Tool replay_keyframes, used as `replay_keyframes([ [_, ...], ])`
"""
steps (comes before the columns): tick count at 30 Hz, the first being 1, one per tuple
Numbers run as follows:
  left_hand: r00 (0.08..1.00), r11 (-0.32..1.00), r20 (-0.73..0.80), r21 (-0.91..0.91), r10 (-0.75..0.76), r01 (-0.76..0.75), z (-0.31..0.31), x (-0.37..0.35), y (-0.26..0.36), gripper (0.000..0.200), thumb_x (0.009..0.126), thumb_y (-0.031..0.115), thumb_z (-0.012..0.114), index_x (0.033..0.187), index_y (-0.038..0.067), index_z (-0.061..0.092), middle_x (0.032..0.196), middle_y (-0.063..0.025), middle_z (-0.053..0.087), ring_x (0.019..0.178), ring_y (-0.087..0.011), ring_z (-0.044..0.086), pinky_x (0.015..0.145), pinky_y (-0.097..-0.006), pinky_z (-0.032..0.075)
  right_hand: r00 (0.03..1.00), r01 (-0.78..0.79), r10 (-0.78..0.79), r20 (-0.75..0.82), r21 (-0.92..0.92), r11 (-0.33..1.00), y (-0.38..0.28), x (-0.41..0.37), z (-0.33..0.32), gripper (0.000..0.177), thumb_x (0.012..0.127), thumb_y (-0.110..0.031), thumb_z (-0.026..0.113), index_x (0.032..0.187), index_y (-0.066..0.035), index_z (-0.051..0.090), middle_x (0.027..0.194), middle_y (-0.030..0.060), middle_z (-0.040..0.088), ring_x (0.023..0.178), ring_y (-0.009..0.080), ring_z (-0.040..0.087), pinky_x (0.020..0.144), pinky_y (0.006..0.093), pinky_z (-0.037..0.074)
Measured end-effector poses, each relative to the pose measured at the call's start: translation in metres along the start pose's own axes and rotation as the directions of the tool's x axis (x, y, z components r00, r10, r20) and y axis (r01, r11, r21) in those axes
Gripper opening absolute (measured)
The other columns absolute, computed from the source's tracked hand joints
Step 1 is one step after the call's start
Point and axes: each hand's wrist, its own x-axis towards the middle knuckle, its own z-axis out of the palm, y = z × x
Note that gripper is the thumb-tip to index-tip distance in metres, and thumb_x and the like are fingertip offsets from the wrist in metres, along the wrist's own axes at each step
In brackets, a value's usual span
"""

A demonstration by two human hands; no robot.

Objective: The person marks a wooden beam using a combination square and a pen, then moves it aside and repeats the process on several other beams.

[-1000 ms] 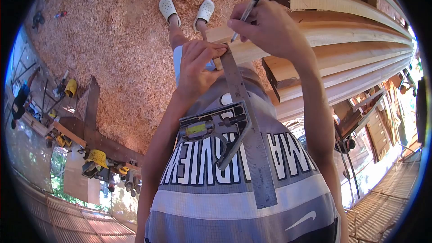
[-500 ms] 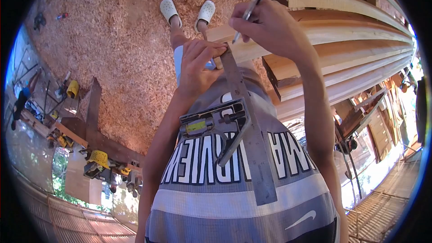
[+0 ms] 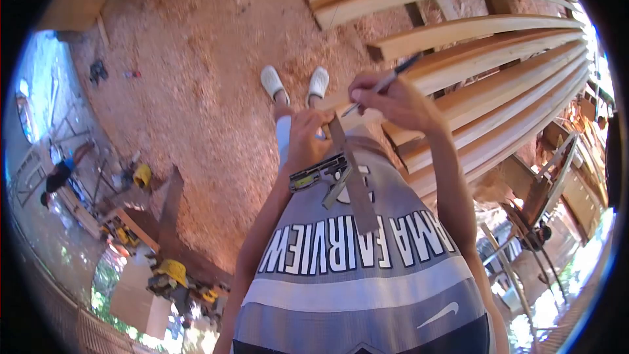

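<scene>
My left hand [image 3: 306, 136] is closed at the far end of a combination square, its fingers pressing the steel blade [image 3: 357, 190] against the end of a wooden beam [image 3: 341, 99]. The square's head [image 3: 321, 174], with a yellow-green level vial, hangs over my shirt, below that hand. My right hand [image 3: 401, 103] pinches a pen [image 3: 392, 78] with a dark upper end. Its tip points down at the wood beside the blade's far end; whether it touches is too small to tell.
Several long beams [image 3: 445, 33] lie side by side to the right. Wood shavings [image 3: 196, 92] cover the ground around my white clogs [image 3: 272, 82]. At the left are a yellow hat [image 3: 172, 272], power tools [image 3: 121, 231] and a person [image 3: 62, 174] farther off.
My view has tilted up, so hands and square appear lower and smaller, with more beams visible. The pen leans further to the right. Both hands keep their hold.
</scene>
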Motion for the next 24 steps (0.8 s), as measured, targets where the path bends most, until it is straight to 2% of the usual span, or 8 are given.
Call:
replay_keyframes([
  [3, 0.995, 0.994, 0.094, 0.106, -0.009, -0.001, -0.005, 0.013, 0.01, 0.031, 0.073, 0.006, 0.081, 0.102, 0.005, 0.07, 0.105, -0.009, 0.071, 0.102, -0.0315, 0.067, 0.09, -0.0411, 0.049, 0.978, 0.207, -0.205, -0.048, 0.038, 0.978, -0.03, -0.032, 0.007, 0.041, 0.11, -0.041, 0.05, 0.123, -0.007, 0.07, 0.102, 0.0092, 0.073, 0.097, 0.0188, 0.068, 0.086, 0.0326, 0.054],
  [4, 0.988, 0.98, 0.152, 0.201, -0.034, 0.003, -0.007, 0.016, 0.017, 0.023, 0.08, 0.01, 0.079, 0.101, 0.005, 0.07, 0.102, -0.0078, 0.07, 0.1, -0.0287, 0.067, 0.089, -0.0394, 0.05, 0.981, 0.19, -0.193, -0.011, 0.221, 0.957, -0.036, -0.04, 0.016, 0.041, 0.111, -0.041, 0.051, 0.125, -0.007, 0.069, 0.102, 0.0095, 0.074, 0.098, 0.0191, 0.068, 0.087, 0.0325, 0.054],
  [5, 0.931, 0.923, 0.245, -0.208, -0.27, 0.323, -0.011, 0.02, 0.034, 0.015, 0.087, 0.014, 0.075, 0.098, 0.005, 0.069, 0.098, -0.0051, 0.067, 0.097, -0.0224, 0.065, 0.084, -0.0364, 0.049, 0.982, 0.162, -0.187, 0.026, 0.396, 0.904, -0.035, -0.044, 0.029, 0.042, 0.111, -0.04, 0.051, 0.127, -0.006, 0.069, 0.103, 0.0098, 0.074, 0.099, 0.0194, 0.069, 0.088, 0.0324, 0.054],
  [6, 0.811, 0.611, 0.322, -0.537, -0.488, 0.581, -0.016, 0.024, 0.05, 0.013, 0.095, 0.018, 0.071, 0.096, 0.006, 0.068, 0.094, -0.0023, 0.065, 0.094, -0.016, 0.064, 0.079, -0.0335, 0.049, 0.947, 0.315, -0.315, -0.06, 0.349, 0.882, -0.027, -0.043, 0.048, 0.041, 0.111, -0.039, 0.052, 0.125, -0.005, 0.07, 0.1, 0.0086, 0.074, 0.095, 0.0185, 0.069, 0.085, 0.0328, 0.055],
  [7, 0.729, 0.434, 0.414, -0.604, -0.546, 0.668, -0.022, 0.027, 0.058, 0.012, 0.095, 0.018, 0.071, 0.095, 0.006, 0.067, 0.093, -0.0021, 0.064, 0.094, -0.0156, 0.063, 0.079, -0.0332, 0.049, 0.889, 0.458, -0.435, -0.141, 0.279, 0.844, -0.018, -0.039, 0.063, 0.041, 0.111, -0.038, 0.052, 0.123, -0.003, 0.071, 0.097, 0.0073, 0.074, 0.091, 0.0176, 0.069, 0.081, 0.0332, 0.055],
  [14, 0.637, 0.601, 0.677, -0.349, -0.368, 0.719, -0.054, 0.023, 0.023, 0.012, 0.097, 0.018, 0.068, 0.094, 0.007, 0.067, 0.09, -0.0007, 0.062, 0.089, -0.0131, 0.061, 0.075, -0.0315, 0.048, 0.961, 0.261, -0.176, -0.213, 0.488, 0.833, -0.025, -0.04, 0.115, 0.051, 0.111, -0.045, 0.049, 0.093, -0.003, 0.072, 0.074, 0.0003, 0.063, 0.076, 0.0124, 0.063, 0.073, 0.0284, 0.051],
  [19, 0.517, 0.679, 0.827, -0.25, -0.221, 0.69, -0.048, 0.061, -0.005, 0.013, 0.099, 0.018, 0.065, 0.093, 0.008, 0.067, 0.088, 0.0004, 0.061, 0.086, -0.0112, 0.059, 0.073, -0.0303, 0.047, 0.807, 0.495, -0.001, -0.591, 0.675, 0.546, -0.014, -0.014, 0.13, 0.055, 0.109, -0.05, 0.051, 0.086, -0.005, 0.07, 0.07, 0.001, 0.062, 0.059, 0.0085, 0.058, 0.053, 0.025, 0.044],
  [24, 0.379, 0.772, 0.923, -0.188, -0.073, 0.608, -0.039, 0.102, -0.022, 0.014, 0.101, 0.018, 0.063, 0.091, 0.008, 0.066, 0.086, 0.0014, 0.059, 0.083, -0.0094, 0.058, 0.07, -0.0291, 0.046, 0.652, 0.536, 0.251, -0.715, 0.669, 0.515, -0.041, 0.004, 0.134, 0.062, 0.107, -0.055, 0.052, 0.075, -0.006, 0.071, 0.071, -0.001, 0.061, 0.068, 0.0094, 0.055, 0.063, 0.0275, 0.04],
])
